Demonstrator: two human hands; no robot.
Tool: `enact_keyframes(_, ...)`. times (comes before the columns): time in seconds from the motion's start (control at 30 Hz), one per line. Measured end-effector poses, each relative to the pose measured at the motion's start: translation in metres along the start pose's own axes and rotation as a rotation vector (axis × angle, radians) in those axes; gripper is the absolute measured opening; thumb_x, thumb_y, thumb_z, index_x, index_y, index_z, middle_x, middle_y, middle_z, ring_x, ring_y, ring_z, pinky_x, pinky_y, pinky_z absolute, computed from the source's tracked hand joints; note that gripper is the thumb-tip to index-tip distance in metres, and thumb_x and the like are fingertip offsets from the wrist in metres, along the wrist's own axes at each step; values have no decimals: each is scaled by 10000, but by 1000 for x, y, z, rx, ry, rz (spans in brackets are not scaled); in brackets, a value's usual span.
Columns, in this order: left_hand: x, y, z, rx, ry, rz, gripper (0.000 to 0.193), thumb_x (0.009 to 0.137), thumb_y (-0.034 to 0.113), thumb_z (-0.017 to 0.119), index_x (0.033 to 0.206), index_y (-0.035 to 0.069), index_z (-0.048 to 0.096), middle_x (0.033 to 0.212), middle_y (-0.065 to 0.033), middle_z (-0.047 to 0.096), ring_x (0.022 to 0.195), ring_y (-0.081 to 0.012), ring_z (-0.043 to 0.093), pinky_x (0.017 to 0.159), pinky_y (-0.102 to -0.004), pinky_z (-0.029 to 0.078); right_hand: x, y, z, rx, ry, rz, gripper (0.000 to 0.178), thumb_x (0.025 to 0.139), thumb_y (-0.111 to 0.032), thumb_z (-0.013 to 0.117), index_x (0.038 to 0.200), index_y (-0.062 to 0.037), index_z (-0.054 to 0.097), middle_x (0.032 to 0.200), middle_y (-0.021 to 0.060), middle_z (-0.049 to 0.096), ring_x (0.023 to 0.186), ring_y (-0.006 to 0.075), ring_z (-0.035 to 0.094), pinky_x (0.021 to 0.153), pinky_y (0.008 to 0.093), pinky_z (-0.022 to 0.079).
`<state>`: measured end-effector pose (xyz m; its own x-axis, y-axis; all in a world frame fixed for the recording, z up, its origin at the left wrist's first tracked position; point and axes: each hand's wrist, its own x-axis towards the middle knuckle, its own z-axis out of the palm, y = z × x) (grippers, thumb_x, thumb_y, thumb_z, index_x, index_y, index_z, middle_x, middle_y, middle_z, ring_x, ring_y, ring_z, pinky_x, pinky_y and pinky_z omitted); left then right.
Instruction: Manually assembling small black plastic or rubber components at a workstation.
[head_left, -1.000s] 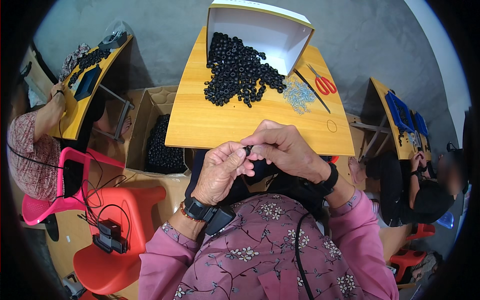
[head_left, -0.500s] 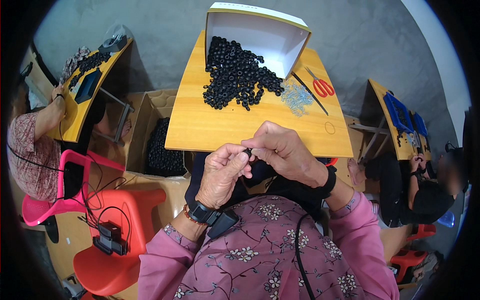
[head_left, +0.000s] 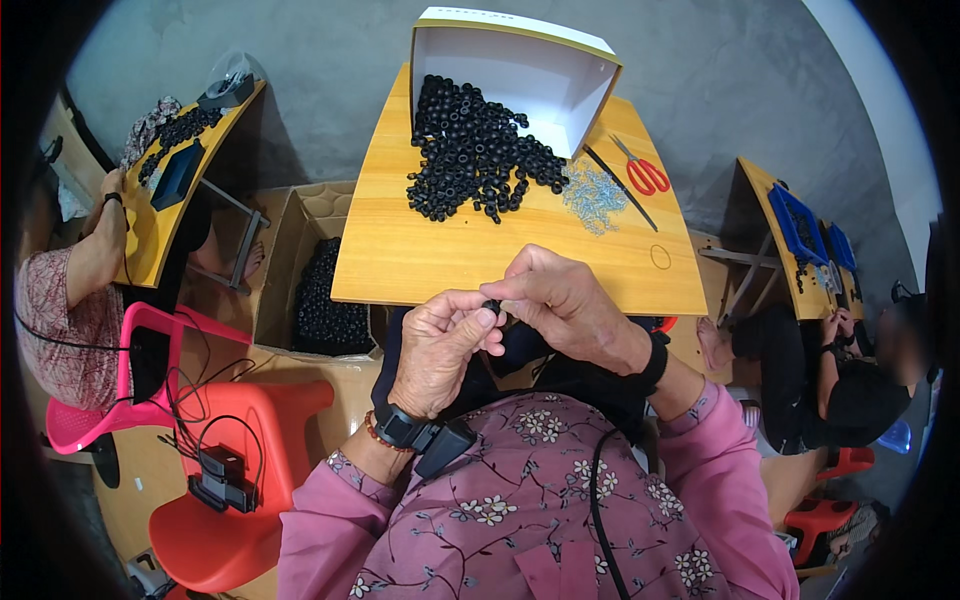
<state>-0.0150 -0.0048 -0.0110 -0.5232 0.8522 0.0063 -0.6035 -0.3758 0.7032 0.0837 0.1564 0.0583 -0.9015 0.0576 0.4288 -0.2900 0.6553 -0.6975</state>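
Over the near edge of the wooden table (head_left: 400, 262), my left hand (head_left: 440, 350) pinches a small round black part (head_left: 492, 306) between thumb and fingertips. My right hand (head_left: 570, 312) meets it there, thumb and index finger pressed together against the part. Whatever the right fingertips hold is too small to make out. Beyond my hands lies a heap of similar black ring-shaped parts (head_left: 465, 165), spilling from a white box (head_left: 545, 75) tipped on its side. Right of the heap is a scatter of tiny pale blue, clear pieces (head_left: 595, 197).
Red-handled scissors (head_left: 645, 175) and a thin black rod (head_left: 622, 188) lie at the table's right, near a thin loop (head_left: 660, 257). A carton of black parts (head_left: 330, 300) stands on the floor at left, by a red chair (head_left: 240, 480). People sit at tables on both sides.
My hands stay together at the black part, with only slight finger movement. At the left, the other person's arm has shifted a little.
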Motion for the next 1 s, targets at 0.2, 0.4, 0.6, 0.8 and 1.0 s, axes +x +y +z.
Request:
enact_keyframes(0.2,0,4,2,-31,-4,-42,160,958,30,627,1107,-29,639,976,-125,704,776,-142,684,690,-282,600,-2,2,0,-5,-71,8,332,899,37,625,1178,-119,715,883,35,553,803,158,589,703,266,489)
enact_keyframes(0.4,1,5,1,-59,20,-63,146,954,7,612,1095,-26,626,960,-124,702,777,-142,684,693,-283,599,1,10,1,-39,-94,-17,400,872,68,614,1183,-158,723,838,36,534,776,169,567,676,283,479)
enact_keyframes(0.6,3,2,-4,-119,6,-73,85,956,3,587,1034,-7,618,910,-111,693,739,-136,676,664,-275,586,-1,6,12,-75,-48,-61,359,902,1,594,1195,-186,681,837,81,570,735,238,582,654,336,487)
enact_keyframes(0.8,3,-2,1,-169,60,-9,35,957,13,587,986,8,605,861,-85,672,688,-126,644,621,-263,547,-5,6,14,-107,-14,10,370,867,-91,673,1233,-77,616,879,124,574,760,292,601,667,377,498)
enact_keyframes(1.0,3,-4,7,-144,141,41,41,957,30,602,990,10,615,875,-63,668,754,-115,634,690,-256,530,-2,-14,21,-355,-61,2,417,823,-195,732,1172,-25,579,878,146,549,782,334,615,663,426,503)
